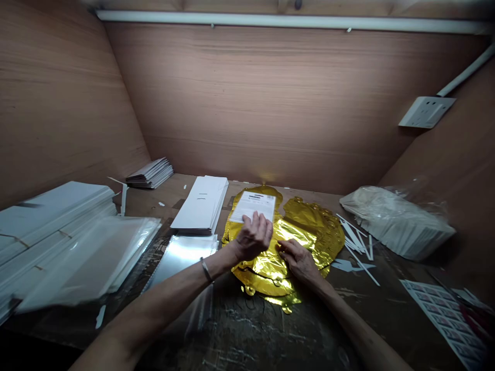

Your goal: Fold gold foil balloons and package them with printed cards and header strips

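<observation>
A pile of flat, shiny gold foil pieces (297, 226), which look like uninflated foil balloons, lies on the table in front of me. On its left part is a white printed card (251, 200). My left hand (254, 236), with a band on the wrist, has its fingers curled over the card's lower edge. My right hand (300, 259) rests on the foil just right of it, fingers bent and thumb close to the forefinger, at a fold of the foil. The fingertips of both hands are partly hidden.
White cards (201, 201) and clear plastic sleeves (185, 257) lie left of the foil. Farther left are banded white stacks (58, 216) and more sleeves (124, 247). At right are white strips (356, 239), a plastic-wrapped bundle (398, 221) and a label sheet (444, 319).
</observation>
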Demonstrator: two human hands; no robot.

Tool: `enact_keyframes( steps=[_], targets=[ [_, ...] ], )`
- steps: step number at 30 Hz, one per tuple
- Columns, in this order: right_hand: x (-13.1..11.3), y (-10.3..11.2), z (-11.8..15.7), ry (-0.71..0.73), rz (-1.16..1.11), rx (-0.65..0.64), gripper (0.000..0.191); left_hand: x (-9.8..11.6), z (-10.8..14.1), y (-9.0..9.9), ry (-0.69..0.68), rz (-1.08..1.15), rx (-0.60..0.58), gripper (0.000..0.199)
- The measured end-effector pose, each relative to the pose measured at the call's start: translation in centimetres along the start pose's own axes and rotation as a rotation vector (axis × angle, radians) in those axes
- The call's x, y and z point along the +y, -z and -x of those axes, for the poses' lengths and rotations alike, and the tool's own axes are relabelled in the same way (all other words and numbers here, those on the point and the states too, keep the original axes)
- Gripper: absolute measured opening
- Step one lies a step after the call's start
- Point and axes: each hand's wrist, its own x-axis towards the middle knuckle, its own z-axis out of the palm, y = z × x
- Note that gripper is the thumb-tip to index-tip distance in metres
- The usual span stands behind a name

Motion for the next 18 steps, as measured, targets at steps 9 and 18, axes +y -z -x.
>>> enact_keyframes(
  steps=[9, 18],
  targets=[
    [-0.6, 0.7, 0.2, 0.088, 0.052, -0.043, 0.023, -11.9, 4.6, 3.0, 0.763, -0.186, 0.141, 0.039],
    [-0.1, 1.6, -0.2, 0.251, 0.285, -0.083, 0.027, 0.4, 2.1, -0.8, -0.082, 0.529, -0.261, 0.048]
  ],
)
